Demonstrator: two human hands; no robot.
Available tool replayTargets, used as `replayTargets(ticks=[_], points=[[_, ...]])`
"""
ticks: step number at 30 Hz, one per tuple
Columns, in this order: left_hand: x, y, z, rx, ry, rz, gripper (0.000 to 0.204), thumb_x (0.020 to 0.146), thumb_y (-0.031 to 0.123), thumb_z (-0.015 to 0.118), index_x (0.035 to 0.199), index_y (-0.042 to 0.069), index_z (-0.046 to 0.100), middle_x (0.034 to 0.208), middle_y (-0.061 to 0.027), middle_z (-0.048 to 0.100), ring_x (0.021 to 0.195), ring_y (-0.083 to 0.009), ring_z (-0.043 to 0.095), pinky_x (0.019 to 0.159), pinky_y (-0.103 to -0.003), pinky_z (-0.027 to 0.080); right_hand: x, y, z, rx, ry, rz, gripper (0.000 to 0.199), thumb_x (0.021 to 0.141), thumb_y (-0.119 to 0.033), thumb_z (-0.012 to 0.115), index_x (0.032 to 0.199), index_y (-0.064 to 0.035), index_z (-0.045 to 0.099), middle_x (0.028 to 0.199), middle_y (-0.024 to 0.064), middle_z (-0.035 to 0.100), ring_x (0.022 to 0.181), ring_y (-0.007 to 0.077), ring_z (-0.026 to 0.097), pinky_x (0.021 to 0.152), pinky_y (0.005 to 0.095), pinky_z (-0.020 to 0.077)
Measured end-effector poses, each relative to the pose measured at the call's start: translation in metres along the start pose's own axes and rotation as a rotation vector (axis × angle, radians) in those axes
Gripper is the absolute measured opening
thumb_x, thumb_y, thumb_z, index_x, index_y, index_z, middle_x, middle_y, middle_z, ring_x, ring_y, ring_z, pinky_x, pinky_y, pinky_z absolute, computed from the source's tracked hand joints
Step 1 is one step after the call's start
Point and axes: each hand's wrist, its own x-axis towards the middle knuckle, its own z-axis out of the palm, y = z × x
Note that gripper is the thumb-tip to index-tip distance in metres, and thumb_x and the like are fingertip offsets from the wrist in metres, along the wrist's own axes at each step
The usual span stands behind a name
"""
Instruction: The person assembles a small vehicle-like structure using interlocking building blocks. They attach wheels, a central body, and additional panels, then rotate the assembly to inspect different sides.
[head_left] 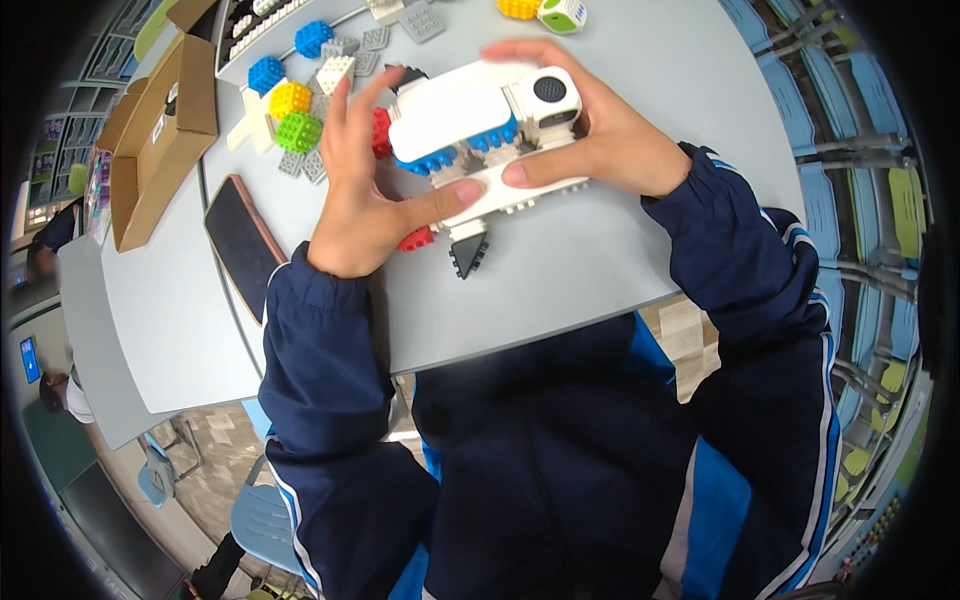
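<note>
Between my hands, above the grey table (pixel 560 255), is a building-block model (pixel 450 105) with a smooth white top, blue studded pieces under it and a white block with a black round speaker-like disc (pixel 550 90) at its right end. Red pieces (pixel 416 239) and a black triangular piece (pixel 468 255) stick out of its left and near sides. My left hand (pixel 365 185) holds the left end, thumb pressed on the near white beam (pixel 490 196), its other fingers raised along the side. My right hand (pixel 600 130) wraps the right end, thumb on the same beam.
Left of the model lie blue (pixel 266 75), yellow (pixel 290 99) and green (pixel 299 132) studded cubes among grey plates. A phone (pixel 243 232) rests near my left forearm, beside an open cardboard box (pixel 160 150). A white parts tray (pixel 268 38) stands behind; a green-and-white cube (pixel 562 14) sits at the far edge.
</note>
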Motion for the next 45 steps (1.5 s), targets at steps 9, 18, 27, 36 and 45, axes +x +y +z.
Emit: replayTargets(ticks=[9,18,27,36,45], points=[[0.000,-0.009,-0.002,0.200,0.112,0.142,0.082,0.055,0.039,0.090,0.128,0.016,0.061,0.151,-0.0266,0.025,0.139,-0.0470,0.019,0.111,-0.053,0.022,0.011,-0.002,-0.023,-0.379,-0.057,-0.093,0.075,0.063,-0.027,0.088,0.131,-0.0157,0.058,0.146,0.0160,0.035,0.133,0.0282,0.039,0.108,0.0378,0.0347],[0.006,0.018,-0.018,0.416,0.019,0.075,0.078,0.052,0.045,0.088,0.120,0.014,0.067,0.144,-0.0163,0.046,0.142,-0.0424,0.023,0.113,-0.054,0.015,0.016,-0.014,-0.025,-0.643,-0.072,-0.120,0.070,0.058,-0.035,0.089,0.120,-0.0139,0.065,0.127,0.0134,0.053,0.122,0.0310,0.046,0.105,0.0387,0.0348],[0.005,0.023,-0.026,0.458,0.036,0.126,0.079,0.054,0.049,0.087,0.122,0.014,0.066,0.147,-0.0192,0.040,0.141,-0.0411,0.026,0.112,-0.060,0.015,0.016,-0.017,-0.023,-0.587,-0.077,-0.103,0.074,0.060,-0.035,0.087,0.127,-0.0176,0.060,0.130,0.0117,0.050,0.125,0.0313,0.042,0.106,0.0407,0.0314],[-0.071,-0.031,-0.087,0.172,0.539,-0.260,0.087,0.068,0.038,0.084,0.138,0.002,0.047,0.140,-0.0217,0.047,0.130,-0.0331,0.045,0.107,-0.041,0.036,0.006,-0.006,-0.036,-0.222,-0.120,-0.022,0.095,0.061,-0.026,0.082,0.145,-0.0211,0.040,0.146,0.0108,0.038,0.138,0.0294,0.031,0.116,0.0406,0.0203],[-0.087,-0.060,-0.107,0.376,0.636,-0.718,0.093,0.075,0.054,0.075,0.138,-0.005,0.041,0.125,-0.0285,0.051,0.115,-0.0396,0.050,0.099,-0.045,0.041,0.006,0.001,-0.035,-0.350,-0.120,-0.092,0.093,0.063,-0.037,0.083,0.144,-0.0165,0.042,0.143,0.0118,0.041,0.136,0.0307,0.035,0.116,0.0410,0.0211]])
